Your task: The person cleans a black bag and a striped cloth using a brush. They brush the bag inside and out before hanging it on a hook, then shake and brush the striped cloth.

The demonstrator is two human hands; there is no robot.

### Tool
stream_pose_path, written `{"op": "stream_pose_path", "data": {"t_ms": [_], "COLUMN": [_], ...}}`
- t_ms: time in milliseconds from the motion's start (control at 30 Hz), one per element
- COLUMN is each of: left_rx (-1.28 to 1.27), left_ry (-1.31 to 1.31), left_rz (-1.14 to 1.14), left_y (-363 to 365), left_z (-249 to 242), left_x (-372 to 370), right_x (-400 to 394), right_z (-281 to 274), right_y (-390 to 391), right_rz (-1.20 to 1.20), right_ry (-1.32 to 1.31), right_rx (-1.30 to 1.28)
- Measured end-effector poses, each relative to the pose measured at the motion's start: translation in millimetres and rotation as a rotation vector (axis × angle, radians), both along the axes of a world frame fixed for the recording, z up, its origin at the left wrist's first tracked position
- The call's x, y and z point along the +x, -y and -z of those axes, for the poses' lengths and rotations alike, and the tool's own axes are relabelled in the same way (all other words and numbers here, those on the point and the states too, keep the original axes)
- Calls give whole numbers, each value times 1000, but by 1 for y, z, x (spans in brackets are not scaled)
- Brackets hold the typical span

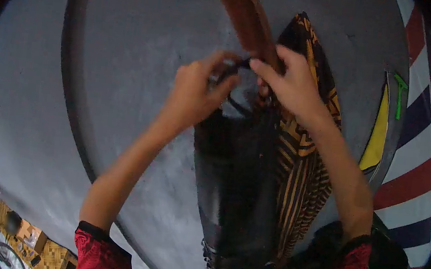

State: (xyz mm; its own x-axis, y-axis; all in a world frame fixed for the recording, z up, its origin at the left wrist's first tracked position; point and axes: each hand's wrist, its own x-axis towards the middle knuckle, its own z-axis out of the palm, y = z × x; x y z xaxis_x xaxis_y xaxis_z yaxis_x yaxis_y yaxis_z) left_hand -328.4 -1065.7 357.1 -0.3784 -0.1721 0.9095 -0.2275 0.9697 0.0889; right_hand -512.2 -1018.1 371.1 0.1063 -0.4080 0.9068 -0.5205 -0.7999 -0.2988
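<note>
A thin black strap or cord (238, 105) forms a loop between my hands, above the top of a black bag-like piece (236, 184). My left hand (198, 88) is closed, its thumb and fingers pinching the loop's left side. My right hand (297, 85) is closed around the lower end of a curved brown band (248, 20), its thumb on the black strap too. The brown band runs up out of view. Beside and behind the black piece lies black-and-gold patterned fabric (300, 180), partly covered by my right hand and forearm. How these parts join is hidden.
On the right are a yellow pointed piece (377, 133), a green T-shaped tool (399, 96) and a red, white and blue striped surface (404, 188). A woven-look mat (52, 259) with small items lies lower left. Dark objects sit by my right elbow.
</note>
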Motion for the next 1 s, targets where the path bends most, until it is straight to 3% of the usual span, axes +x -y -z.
{"op": "stream_pose_path", "data": {"t_ms": [233, 333, 433, 533, 633, 833, 1000], "left_rx": [-432, -519, -566, -510, -516, -486, -440], "left_ry": [-166, -196, -199, -166, -156, -247, -276], "left_rz": [-136, -233, -266, -332, -334, -236, -278], "left_y": [30, 43, 45, 48, 59, 58, 59], "left_z": [-89, -114, -140, -153, -152, -135, -118], "left_x": [-16, -19, -19, -19, -25, -18, -24], "right_x": [-8, -6, -5, -11, -5, -4, -3], "right_z": [-91, -119, -135, -143, -129, -109, -89], "right_y": [44, 63, 61, 82, 89, 88, 69], "right_rz": [319, 360, 249, 445, 470, 429, 439], "right_ry": [3, -26, 17, -40, 109, -17, -38], "right_rx": [-372, -548, -470, -864, -595, -631, -463]}}
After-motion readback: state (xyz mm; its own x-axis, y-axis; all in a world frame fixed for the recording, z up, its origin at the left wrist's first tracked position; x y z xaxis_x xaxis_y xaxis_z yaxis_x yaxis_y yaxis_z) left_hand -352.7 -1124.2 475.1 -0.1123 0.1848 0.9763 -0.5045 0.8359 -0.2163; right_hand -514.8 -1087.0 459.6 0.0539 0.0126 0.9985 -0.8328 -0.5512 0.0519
